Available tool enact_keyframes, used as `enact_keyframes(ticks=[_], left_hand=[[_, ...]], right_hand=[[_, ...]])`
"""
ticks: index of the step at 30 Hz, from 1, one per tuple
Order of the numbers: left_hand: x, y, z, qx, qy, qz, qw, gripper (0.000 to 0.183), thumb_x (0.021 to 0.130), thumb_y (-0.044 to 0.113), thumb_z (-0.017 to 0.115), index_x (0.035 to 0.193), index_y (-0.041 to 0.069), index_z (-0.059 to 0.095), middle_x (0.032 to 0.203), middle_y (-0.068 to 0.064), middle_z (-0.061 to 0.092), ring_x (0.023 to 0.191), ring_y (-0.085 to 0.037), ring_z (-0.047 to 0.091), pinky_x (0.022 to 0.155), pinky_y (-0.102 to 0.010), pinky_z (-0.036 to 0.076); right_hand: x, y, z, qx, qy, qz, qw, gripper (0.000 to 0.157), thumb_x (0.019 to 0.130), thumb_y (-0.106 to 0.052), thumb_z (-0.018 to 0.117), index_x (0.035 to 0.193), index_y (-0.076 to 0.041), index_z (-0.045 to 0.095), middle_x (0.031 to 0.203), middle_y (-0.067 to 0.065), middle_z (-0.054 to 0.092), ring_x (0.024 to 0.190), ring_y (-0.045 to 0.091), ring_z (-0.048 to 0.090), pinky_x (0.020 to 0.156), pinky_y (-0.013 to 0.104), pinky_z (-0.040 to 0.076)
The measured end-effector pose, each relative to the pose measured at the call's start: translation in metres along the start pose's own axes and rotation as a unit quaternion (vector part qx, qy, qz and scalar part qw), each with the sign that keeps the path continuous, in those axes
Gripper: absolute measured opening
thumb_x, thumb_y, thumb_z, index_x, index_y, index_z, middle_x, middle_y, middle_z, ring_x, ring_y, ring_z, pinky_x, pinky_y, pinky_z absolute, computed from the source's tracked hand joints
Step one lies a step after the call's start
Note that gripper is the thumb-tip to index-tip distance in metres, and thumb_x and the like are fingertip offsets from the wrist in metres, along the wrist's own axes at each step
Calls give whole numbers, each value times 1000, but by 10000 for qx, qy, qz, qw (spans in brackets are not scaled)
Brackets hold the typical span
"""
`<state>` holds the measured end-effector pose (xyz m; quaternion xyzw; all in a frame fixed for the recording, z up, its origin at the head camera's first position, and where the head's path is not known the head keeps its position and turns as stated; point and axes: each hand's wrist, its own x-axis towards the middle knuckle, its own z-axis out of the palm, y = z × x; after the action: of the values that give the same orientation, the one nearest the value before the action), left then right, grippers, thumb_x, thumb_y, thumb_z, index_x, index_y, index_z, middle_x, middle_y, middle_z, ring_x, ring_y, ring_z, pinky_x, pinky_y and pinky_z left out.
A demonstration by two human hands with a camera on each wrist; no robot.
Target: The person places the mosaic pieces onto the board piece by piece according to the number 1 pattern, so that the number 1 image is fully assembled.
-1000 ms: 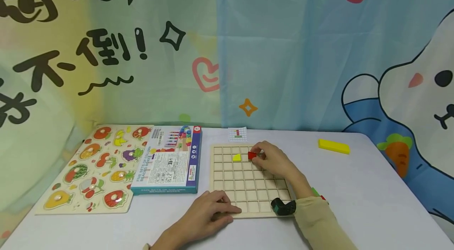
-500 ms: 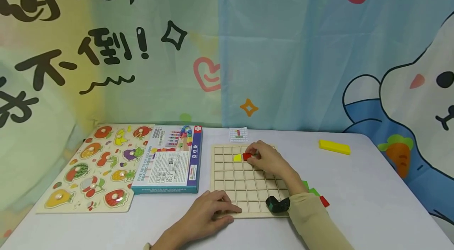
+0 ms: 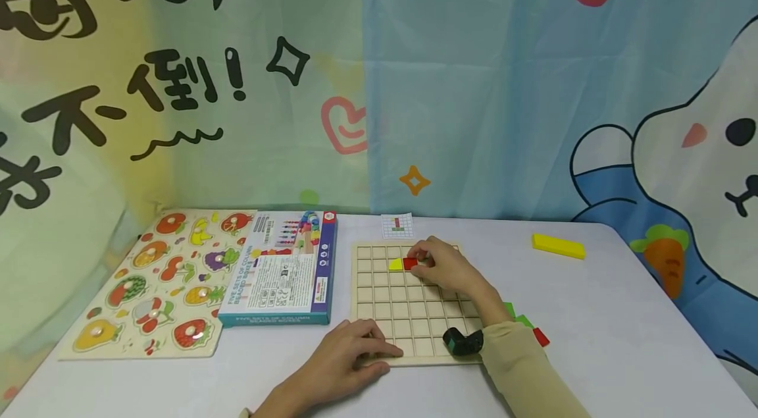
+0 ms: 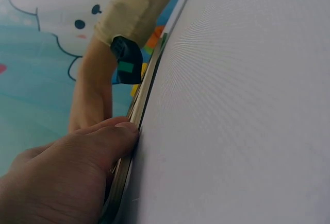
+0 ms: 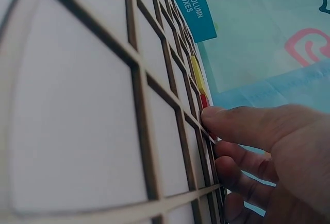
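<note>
A wooden grid board (image 3: 379, 326) lies on the white table in the head view. My right hand (image 3: 447, 266) reaches over its far part and pinches a small red tile (image 3: 409, 264). That tile sits right beside a yellow tile (image 3: 395, 264) in the upper rows. From the right wrist, the thumb (image 5: 227, 120) touches the red tile (image 5: 204, 101), which is partly covered, with the yellow tile (image 5: 197, 74) beyond it. My left hand (image 3: 355, 347) rests at the board's near left corner, its thumb (image 4: 121, 136) against the edge in the left wrist view.
Loose green (image 3: 524, 320) and red tiles (image 3: 541, 337) lie right of the board, partly behind the sleeve. A yellow bar (image 3: 558, 246) lies farther right. A small grid pattern card (image 3: 397, 226) is behind the board. Left stand a boxed toy (image 3: 278, 280) and a fruit puzzle (image 3: 160, 280).
My right hand has moved left with the red tile, bringing it up against the yellow tile. Loose tiles by the sleeve have come into fuller view. My left hand has stayed put.
</note>
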<state>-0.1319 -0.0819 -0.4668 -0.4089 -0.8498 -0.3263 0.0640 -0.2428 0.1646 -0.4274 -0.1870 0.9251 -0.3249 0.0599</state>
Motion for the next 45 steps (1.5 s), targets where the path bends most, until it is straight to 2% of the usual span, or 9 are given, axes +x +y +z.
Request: enact_keyframes(ticks=[7,11,16,23,35,45], left_hand=[[-1,1,1,-72,-56,-90,9999,22,86,31,68,107,37,69,95,21,56,79,5,44,74,-13,31],[-2,0,2,-84,-63,-83,9999,22,86,31,67,107,37,69,95,21,56,79,6,44,75,-13,31],[-2,0,3,-103,-36,-50,9999,23,86,31,68,108,38,68,95,21,56,79,5,44,75,-13,31],[-2,-1,3,-83,-41,-69,9999,24,85,31,68,108,38,68,95,21,56,78,5,44,74,-12,30],[-1,-1,2,-83,-35,-49,9999,24,85,30,69,108,37,69,95,21,55,79,6,44,76,-13,32],[-1,-1,1,-90,31,-4,10000,23,85,31,69,107,37,69,95,22,55,77,6,43,71,-13,29]], right_hand=[[-1,2,1,104,0,-7,9999,24,89,-16,64,112,-10,63,102,7,56,82,16,51,74,32,45],[-2,4,1,311,3,-9,9995,24,92,-17,60,114,-8,62,104,7,58,80,15,53,68,30,45],[-7,3,-5,457,48,-47,9989,24,93,-16,58,114,-6,61,105,9,59,85,19,57,67,30,47],[-17,3,-13,340,27,35,9994,22,94,-20,57,113,-9,62,107,7,59,93,21,57,71,30,47],[-37,10,-29,66,99,-188,9998,22,93,-19,58,112,-8,62,99,4,61,87,17,55,72,30,46],[-55,20,-39,-91,184,-333,9992,16,92,-18,60,104,-8,63,100,2,63,88,17,58,71,26,47]])
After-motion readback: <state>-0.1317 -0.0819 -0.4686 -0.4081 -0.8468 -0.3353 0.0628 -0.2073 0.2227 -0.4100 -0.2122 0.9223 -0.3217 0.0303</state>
